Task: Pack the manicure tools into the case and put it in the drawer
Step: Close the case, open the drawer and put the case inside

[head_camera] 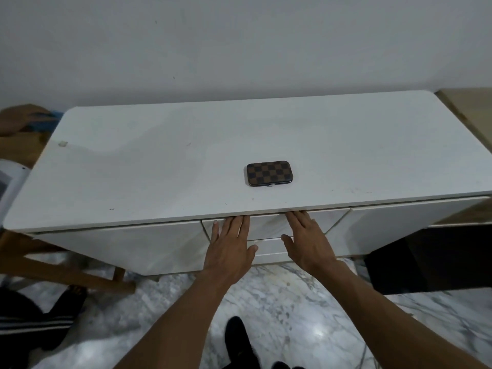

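A small closed case [269, 173] with a brown and black checker pattern lies flat on the white cabinet top [159, 166], near its front edge. Below it is the white top middle drawer front [269, 226]. My left hand [229, 243] and my right hand [306, 239] are both spread flat against that drawer front, fingertips reaching up under the lip of the cabinet top. Neither hand holds anything. No loose manicure tools are visible.
A second narrow drawer front [269, 249] sits below the hands. White cabinet doors flank the drawers. A wooden chair frame [66, 267] stands at the left, a dark object [431, 259] at the right. The floor is marble; another person's foot and striped trouser leg show at lower left.
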Tool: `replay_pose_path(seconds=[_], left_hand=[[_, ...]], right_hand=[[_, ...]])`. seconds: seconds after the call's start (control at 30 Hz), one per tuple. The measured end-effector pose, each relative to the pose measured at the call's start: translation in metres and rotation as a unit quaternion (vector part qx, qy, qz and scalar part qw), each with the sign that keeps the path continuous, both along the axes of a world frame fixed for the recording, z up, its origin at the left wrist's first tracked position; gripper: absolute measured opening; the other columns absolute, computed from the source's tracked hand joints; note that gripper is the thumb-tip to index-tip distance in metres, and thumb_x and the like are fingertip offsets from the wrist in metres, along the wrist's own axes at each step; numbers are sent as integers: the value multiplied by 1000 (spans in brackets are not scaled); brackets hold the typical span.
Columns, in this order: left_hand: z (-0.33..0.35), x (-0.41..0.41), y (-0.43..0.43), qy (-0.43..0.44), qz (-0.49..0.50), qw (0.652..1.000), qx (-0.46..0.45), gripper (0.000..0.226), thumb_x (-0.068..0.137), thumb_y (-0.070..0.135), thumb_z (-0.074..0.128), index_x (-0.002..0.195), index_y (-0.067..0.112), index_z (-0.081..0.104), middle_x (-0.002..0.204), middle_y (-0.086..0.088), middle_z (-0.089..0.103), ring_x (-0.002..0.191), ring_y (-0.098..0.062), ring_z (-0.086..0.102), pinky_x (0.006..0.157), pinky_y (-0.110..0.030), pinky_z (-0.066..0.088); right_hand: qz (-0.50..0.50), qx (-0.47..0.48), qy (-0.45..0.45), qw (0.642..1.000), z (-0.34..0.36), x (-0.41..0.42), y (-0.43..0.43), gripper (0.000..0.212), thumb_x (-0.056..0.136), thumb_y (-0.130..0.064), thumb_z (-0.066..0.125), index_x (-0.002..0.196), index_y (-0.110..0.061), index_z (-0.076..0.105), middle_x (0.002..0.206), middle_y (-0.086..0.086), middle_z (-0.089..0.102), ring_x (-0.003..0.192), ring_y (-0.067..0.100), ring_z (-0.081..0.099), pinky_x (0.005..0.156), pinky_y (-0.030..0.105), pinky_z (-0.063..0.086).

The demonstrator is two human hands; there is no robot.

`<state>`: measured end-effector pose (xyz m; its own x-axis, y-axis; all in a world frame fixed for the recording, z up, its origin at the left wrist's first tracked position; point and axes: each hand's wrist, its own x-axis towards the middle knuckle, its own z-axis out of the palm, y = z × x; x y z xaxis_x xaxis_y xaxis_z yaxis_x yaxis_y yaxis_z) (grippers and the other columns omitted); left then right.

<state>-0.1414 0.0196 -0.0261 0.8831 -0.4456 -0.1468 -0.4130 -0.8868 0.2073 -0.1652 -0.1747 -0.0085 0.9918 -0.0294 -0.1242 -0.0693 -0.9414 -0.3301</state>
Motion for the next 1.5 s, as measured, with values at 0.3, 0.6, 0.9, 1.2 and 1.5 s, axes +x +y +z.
replay_pose_path(seconds=[0.3, 0.6, 0.9, 1.2, 1.5], left_hand=[[0, -10, -5, 5, 31, 999, -40, 70, 94, 56, 28, 139, 7, 51, 129, -14, 54, 117, -34, 51, 104, -58, 40], [5, -66, -3, 73, 65, 994, -54, 68, 99, 57, 10, 156, 19, 11, 165, -5, 6, 152, -18, -2, 121, -37, -9], [12, -129, 0, 125, 56, 991, 7, 74, 98, 60, 11, 156, 16, -3, 164, -8, -12, 150, -20, -15, 122, -36, -9], [12, -167, 4, 134, 71, 988, -11, 71, 100, 56, 14, 156, 16, -2, 164, -8, -13, 150, -19, -16, 121, -35, -9], [12, -180, 3, 130, 80, 988, -13, 69, 101, 55, 16, 157, 16, 3, 164, -9, -7, 151, -20, -11, 121, -37, -6]], right_hand=[[-50, -67, -49, 995, -3, -4, 9, 35, 92, -35, 58, 121, -16, 65, 123, 4, 65, 116, 27, 58, 103, 45, 46], [-28, 8, 69, 997, 6, -63, 5, 57, 103, -43, 29, 150, -12, 29, 160, 9, 26, 149, 24, 17, 122, 36, 13], [27, -1, 151, 988, 10, -126, 5, 68, 102, -50, 20, 155, -9, 5, 164, 9, -1, 152, 24, -5, 123, 39, 0], [37, -20, 160, 986, 8, -160, 9, 68, 103, -48, 21, 155, -8, 5, 164, 11, 0, 152, 25, -4, 123, 39, 0], [37, -17, 168, 985, 10, -170, 10, 68, 102, -48, 24, 154, -6, 11, 163, 13, 8, 152, 29, 3, 123, 42, 5]])
